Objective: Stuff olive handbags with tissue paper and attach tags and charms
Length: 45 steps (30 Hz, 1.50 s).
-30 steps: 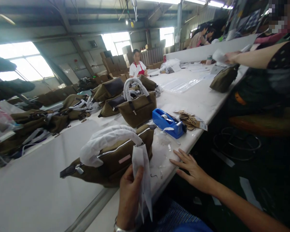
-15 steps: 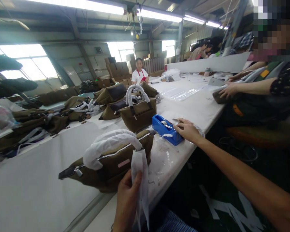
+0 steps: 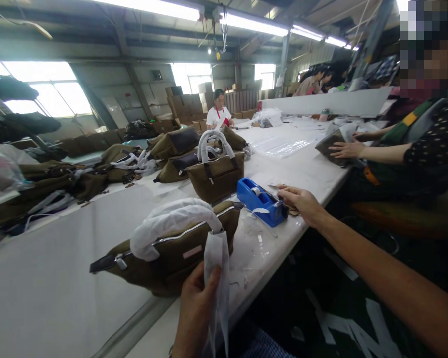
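A brown fabric handbag with a silver zip stands on the table before me, its handles wrapped in white padding. My left hand pinches a white wrapping strip that hangs down from the near handle's end. To the bag's right is a blue tape dispenser holding a roll of tape. My right hand is at the dispenser's cutting end, thumb and fingers closed on the tape; the clear tape itself hardly shows.
Another brown handbag stands behind the dispenser. More bags lie piled along the left. At the right, a co-worker's hands handle a dark bag. Another person is across the table. Clear plastic sheets lie on the table.
My right hand has drawn slightly right, off the dispenser's top to its end. My left hand keeps its hold on the strip. The co-worker's dark bag has shifted left.
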### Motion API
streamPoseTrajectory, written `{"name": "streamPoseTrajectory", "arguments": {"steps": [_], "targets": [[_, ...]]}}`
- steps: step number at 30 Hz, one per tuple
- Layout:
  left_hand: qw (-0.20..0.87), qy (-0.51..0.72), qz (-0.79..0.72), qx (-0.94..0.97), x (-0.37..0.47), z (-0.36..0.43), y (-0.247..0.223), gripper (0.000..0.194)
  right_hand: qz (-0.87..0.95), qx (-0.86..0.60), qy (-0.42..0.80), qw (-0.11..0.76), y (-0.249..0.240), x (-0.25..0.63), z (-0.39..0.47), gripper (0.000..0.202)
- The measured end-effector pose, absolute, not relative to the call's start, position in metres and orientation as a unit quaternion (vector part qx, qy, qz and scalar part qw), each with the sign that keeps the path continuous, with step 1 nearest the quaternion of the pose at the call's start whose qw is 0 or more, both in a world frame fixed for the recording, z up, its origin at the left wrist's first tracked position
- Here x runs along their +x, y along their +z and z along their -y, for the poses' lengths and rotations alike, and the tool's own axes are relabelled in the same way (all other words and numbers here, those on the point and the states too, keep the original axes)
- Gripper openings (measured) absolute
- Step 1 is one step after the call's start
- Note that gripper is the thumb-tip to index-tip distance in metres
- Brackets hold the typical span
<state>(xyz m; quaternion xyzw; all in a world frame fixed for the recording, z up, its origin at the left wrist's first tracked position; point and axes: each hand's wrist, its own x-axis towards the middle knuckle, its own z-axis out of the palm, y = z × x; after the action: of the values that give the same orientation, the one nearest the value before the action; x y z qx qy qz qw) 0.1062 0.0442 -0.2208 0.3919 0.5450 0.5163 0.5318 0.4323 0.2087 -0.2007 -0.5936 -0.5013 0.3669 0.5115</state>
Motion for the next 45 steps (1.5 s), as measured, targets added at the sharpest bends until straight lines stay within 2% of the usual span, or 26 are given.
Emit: {"name": "streamPoseTrajectory", "arguments": {"steps": [5, 15, 21, 24, 28, 31, 36, 43, 45], "targets": [[0.528, 0.508, -0.543, 0.411, 0.101, -0.045, -0.229, 0.057, 0.457, -0.599, 0.395, 0.526, -0.211, 0.439, -0.179, 0.045], [0.532, 0.518, -0.543, 0.392, 0.105, -0.045, -0.225, 0.055, 0.363, -0.620, 0.366, 0.592, -0.274, 0.414, -0.176, 0.050], [0.522, 0.510, -0.532, 0.428, 0.103, -0.044, -0.225, 0.049, 0.391, -0.606, 0.344, 0.602, -0.264, 0.393, -0.140, 0.048], [0.515, 0.510, -0.527, 0.444, 0.104, -0.043, -0.223, 0.045, 0.474, -0.560, 0.375, 0.567, -0.234, 0.368, -0.105, 0.039], [0.494, 0.515, -0.532, 0.456, 0.107, -0.041, -0.219, 0.040, 0.647, -0.424, 0.442, 0.455, -0.184, 0.323, -0.075, 0.028], [0.488, 0.525, -0.519, 0.466, 0.109, -0.039, -0.216, 0.039, 0.705, -0.380, 0.431, 0.415, -0.161, 0.290, -0.074, 0.026], [0.488, 0.536, -0.507, 0.466, 0.110, -0.038, -0.213, 0.038, 0.728, -0.435, 0.345, 0.402, -0.161, 0.264, -0.096, 0.024], [0.496, 0.537, -0.496, 0.469, 0.107, -0.036, -0.211, 0.038, 0.760, -0.522, 0.224, 0.317, -0.161, 0.272, -0.112, 0.029], [0.520, 0.539, -0.484, 0.452, 0.106, -0.035, -0.212, 0.042, 0.748, -0.539, 0.234, 0.308, -0.166, 0.275, -0.115, 0.034]]}}
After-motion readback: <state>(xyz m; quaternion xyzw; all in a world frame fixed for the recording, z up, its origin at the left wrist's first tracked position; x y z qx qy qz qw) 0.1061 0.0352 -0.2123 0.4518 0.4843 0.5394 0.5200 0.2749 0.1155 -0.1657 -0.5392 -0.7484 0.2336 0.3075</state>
